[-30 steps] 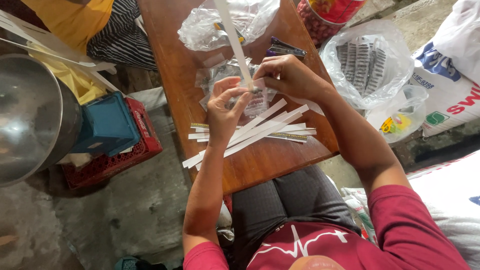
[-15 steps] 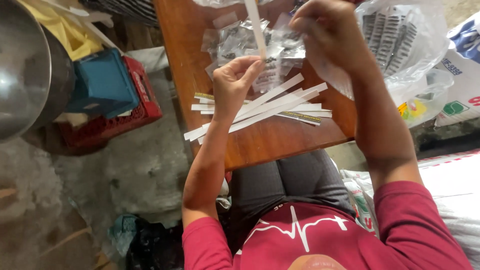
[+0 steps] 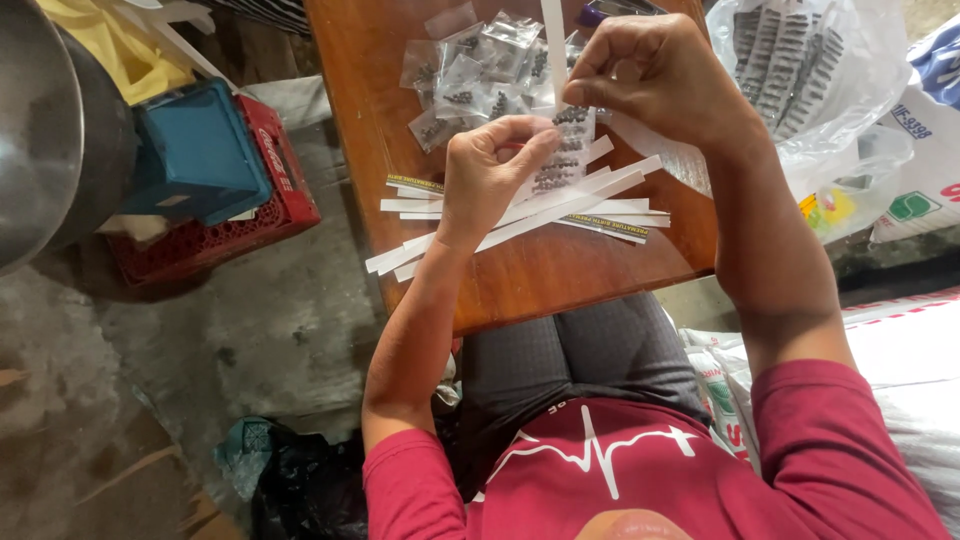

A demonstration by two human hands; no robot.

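Observation:
Over a brown wooden table [image 3: 560, 280], my left hand [image 3: 487, 172] and my right hand [image 3: 655, 75] pinch the same string of small clear packets [image 3: 565, 150] filled with dark bits. The left hand grips its lower part, the right hand its top, beside a long white strip [image 3: 553, 40] that stands up between the fingers. Under the hands lies a loose fan of white paper strips [image 3: 530, 215], some with a yellow and black printed edge. Behind them sits a heap of small clear sachets [image 3: 470, 75] with dark contents.
A clear plastic bag [image 3: 800, 70] packed with rows of filled packets lies at the right. Printed white sacks [image 3: 920, 130] lie further right. Left of the table stand a blue box on a red crate [image 3: 210, 180] and a large metal pot [image 3: 45, 130]. My lap is under the table's near edge.
The camera has tipped down and nearer. Both hands have drawn together on the packet string above the strips; the right hand came down from higher up.

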